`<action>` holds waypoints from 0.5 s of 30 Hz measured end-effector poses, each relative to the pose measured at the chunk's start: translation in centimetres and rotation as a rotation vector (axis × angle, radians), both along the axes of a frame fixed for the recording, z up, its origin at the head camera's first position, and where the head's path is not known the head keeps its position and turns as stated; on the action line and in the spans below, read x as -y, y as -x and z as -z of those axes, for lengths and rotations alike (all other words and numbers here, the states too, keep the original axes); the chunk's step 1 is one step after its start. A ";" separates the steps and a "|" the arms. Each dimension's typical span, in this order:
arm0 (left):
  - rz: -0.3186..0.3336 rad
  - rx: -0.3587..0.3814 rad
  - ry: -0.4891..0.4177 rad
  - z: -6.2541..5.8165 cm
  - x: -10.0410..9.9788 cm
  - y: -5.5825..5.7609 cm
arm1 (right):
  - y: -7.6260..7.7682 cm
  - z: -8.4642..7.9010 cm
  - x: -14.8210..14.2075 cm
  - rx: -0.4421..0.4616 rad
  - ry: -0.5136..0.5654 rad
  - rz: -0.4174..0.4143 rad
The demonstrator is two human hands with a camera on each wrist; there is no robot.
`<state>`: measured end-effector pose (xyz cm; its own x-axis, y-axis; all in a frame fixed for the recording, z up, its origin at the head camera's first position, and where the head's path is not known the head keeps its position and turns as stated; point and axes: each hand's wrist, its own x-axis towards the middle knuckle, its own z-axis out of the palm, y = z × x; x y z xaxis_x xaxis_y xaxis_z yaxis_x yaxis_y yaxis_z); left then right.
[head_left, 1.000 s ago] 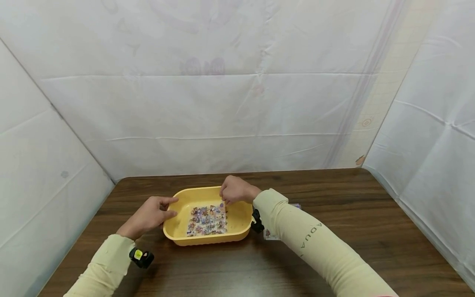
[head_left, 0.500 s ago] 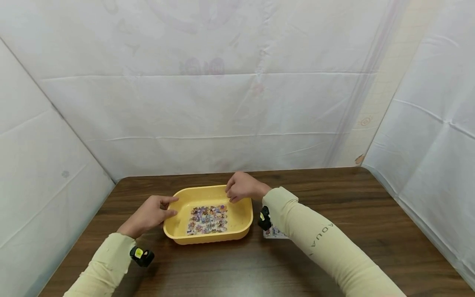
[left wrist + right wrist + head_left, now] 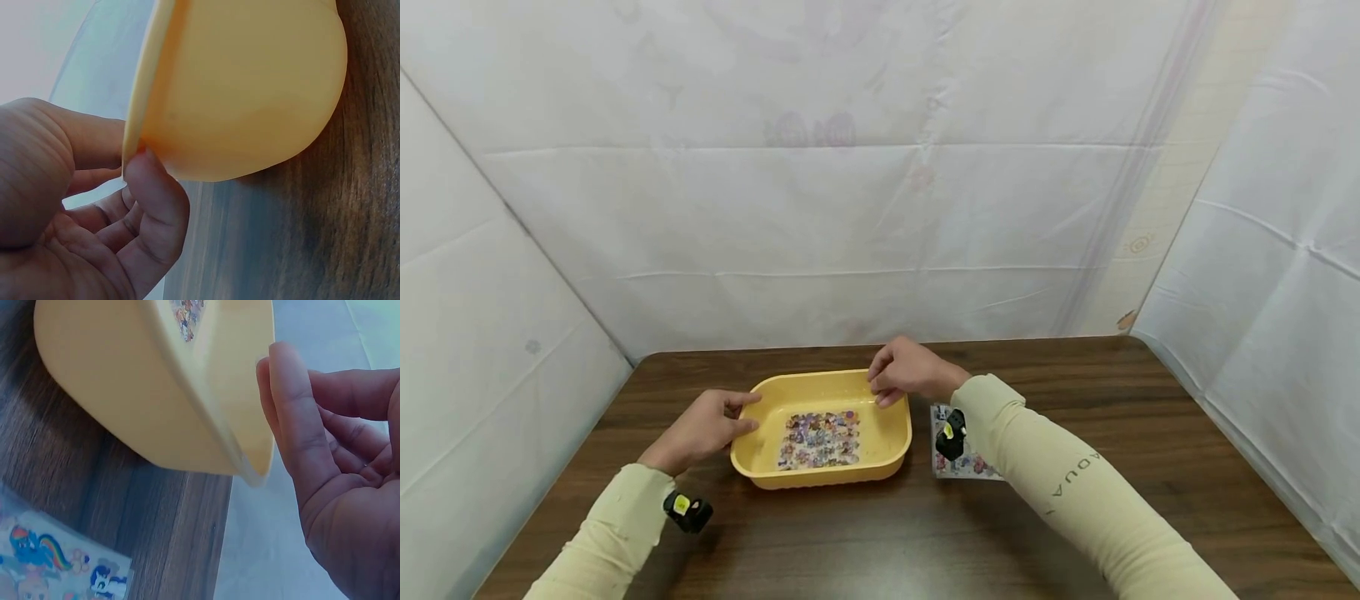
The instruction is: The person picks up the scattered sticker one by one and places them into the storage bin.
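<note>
My left hand (image 3: 703, 429) pinches the left end of a yellow basin (image 3: 820, 481). The left wrist view shows its thumb and fingers on either side of the rim. Inside the basin lies a sheet of small colourful cartoon stickers (image 3: 820, 440). My right hand (image 3: 912, 369) hovers at the basin's far right corner, its fingers loosely bent. From the right wrist, its fingertips (image 3: 289, 369) appear just beyond the rim, and I see nothing held between them. Beneath the right forearm, a second cartoon sticker sheet (image 3: 964, 465) lies partly hidden.
The basin stands on a dark wood-grain table (image 3: 850, 542). White printed fabric (image 3: 880, 208) hangs behind the table and along both sides. Each sleeve cuff has a small black camera, such as the left wrist camera (image 3: 688, 510).
My right hand has drawn away from the sheet's corner in the basin, up and to the right. More of the second sheet shows. My left hand keeps its grip on the rim.
</note>
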<state>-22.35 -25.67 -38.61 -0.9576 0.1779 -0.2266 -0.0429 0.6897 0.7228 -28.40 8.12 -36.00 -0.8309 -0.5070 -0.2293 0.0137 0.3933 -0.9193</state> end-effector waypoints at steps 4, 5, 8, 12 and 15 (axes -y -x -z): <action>0.011 -0.003 -0.003 -0.1 -0.1 0.0 | -0.1 0.0 -0.9 0.014 0.006 0.012; 0.014 -0.003 -0.005 -0.1 -0.2 -0.1 | -0.2 0.1 -1.2 0.015 0.009 0.014; 0.015 -0.001 -0.011 0.0 -0.2 -0.1 | -0.3 0.1 -1.9 0.017 0.006 0.015; 0.017 -0.006 -0.011 0.1 -0.3 -0.1 | -0.3 0.2 -2.7 0.035 0.012 0.024; 0.023 -0.010 -0.008 0.1 -0.2 -0.1 | -0.3 0.2 -3.2 0.044 0.017 0.026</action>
